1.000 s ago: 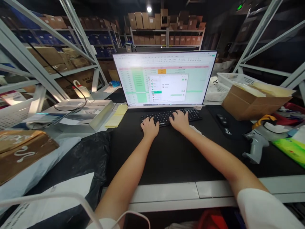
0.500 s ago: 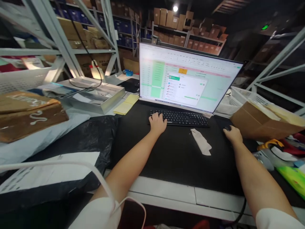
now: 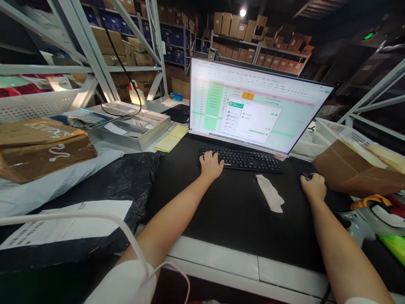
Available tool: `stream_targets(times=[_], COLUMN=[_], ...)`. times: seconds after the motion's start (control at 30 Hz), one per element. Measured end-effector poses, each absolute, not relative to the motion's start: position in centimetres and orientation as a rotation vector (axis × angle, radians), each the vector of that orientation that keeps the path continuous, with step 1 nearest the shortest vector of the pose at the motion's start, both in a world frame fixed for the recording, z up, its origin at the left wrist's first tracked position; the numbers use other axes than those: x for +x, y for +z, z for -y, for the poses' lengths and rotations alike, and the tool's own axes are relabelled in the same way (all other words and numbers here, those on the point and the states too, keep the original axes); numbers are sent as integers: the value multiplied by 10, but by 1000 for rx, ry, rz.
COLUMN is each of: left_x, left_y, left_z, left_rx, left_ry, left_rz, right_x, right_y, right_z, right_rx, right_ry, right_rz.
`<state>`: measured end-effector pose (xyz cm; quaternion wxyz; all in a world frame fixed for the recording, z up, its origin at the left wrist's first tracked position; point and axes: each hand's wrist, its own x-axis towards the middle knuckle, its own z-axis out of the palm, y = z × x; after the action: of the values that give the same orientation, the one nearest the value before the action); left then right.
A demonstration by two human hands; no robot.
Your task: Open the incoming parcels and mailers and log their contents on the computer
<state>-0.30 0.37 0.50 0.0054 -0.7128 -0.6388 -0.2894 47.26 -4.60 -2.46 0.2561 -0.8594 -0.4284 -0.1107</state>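
Note:
My left hand (image 3: 211,165) rests with its fingers spread on the left end of a black keyboard (image 3: 247,160). At the right, my right hand (image 3: 314,185) is curled over a dark computer mouse (image 3: 306,175), mostly hidden under the palm. Behind the keyboard stands a monitor (image 3: 284,114) showing a spreadsheet with a chat window over it. A crumpled strip of pale tissue (image 3: 270,193) lies on the black desk mat (image 3: 234,211) between my two hands.
To the left are a black plastic parcel (image 3: 126,177) with a white sheet, a taped brown box (image 3: 47,147), a grey tray (image 3: 148,133) and a yellow notepad (image 3: 171,138). An open carton (image 3: 348,169) stands by my right hand. A white cable (image 3: 129,232) crosses at lower left.
The view has turned slightly, so most things sit a little further right in the picture. Both hands stay on the keyboard and mouse; the screen looks the same.

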Motion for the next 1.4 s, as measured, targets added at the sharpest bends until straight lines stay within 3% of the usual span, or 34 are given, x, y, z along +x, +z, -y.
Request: stream_targets(times=[1.2, 1.4], left_x=[-8, -8], left_y=[6, 6], left_z=[-3, -3], left_rx=[-2208, -2202], left_ry=[-829, -829], left_rz=[2039, 2034], right_x=[470, 472], right_y=[-26, -32], right_z=[47, 45], right_rx=[-2326, -2288], right_ry=[-181, -305], right_rz=[1184, 1130])
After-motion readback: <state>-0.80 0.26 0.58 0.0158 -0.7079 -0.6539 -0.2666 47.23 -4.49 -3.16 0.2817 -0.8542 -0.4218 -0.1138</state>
